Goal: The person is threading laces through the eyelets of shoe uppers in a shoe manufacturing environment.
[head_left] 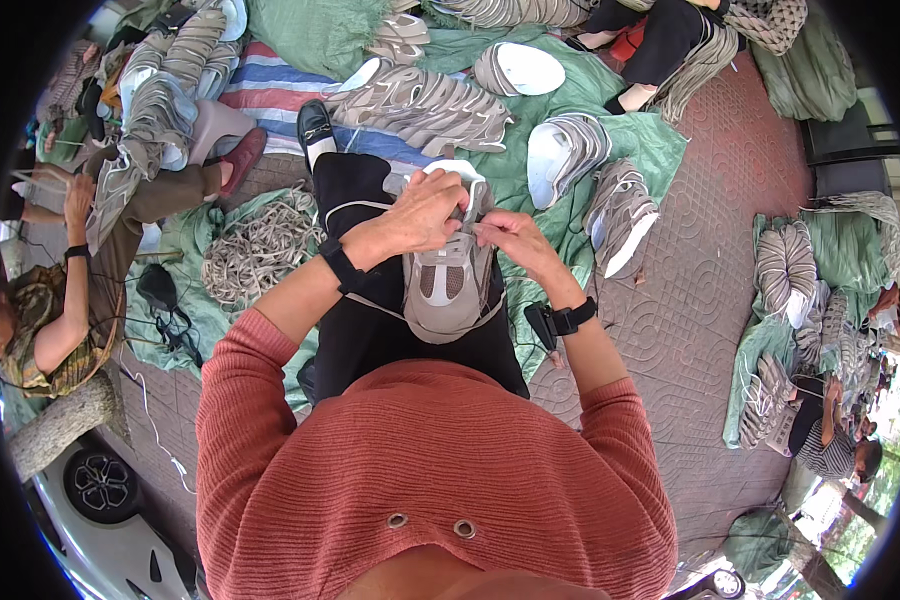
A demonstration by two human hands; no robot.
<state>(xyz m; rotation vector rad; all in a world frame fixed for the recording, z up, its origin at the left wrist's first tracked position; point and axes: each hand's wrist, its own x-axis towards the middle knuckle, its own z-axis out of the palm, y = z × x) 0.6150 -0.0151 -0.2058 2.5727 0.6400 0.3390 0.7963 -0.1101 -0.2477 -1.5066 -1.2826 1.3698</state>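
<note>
A grey-beige sneaker upper (448, 300) with mesh panels rests on my lap, its toe pointing toward me. My left hand (425, 212) is closed on the upper's left side, near the ankle opening. At the right edge of the lacing area, my right hand (513, 240) is closed in a pinch, seemingly on a thin lace; its fingertips partly hide it. One pale shoelace (355, 206) trails across my left thigh, and more of it loops around the toe. Crossed lace rows show on the upper below my fingers.
A heap of loose laces (265, 248) lies on green sheeting to the left. Stacked shoe uppers (425, 105) lie ahead, with more bundles (620, 215) at the right. Another person's hand (78, 200) works at far left. A car (110, 520) stands at lower left.
</note>
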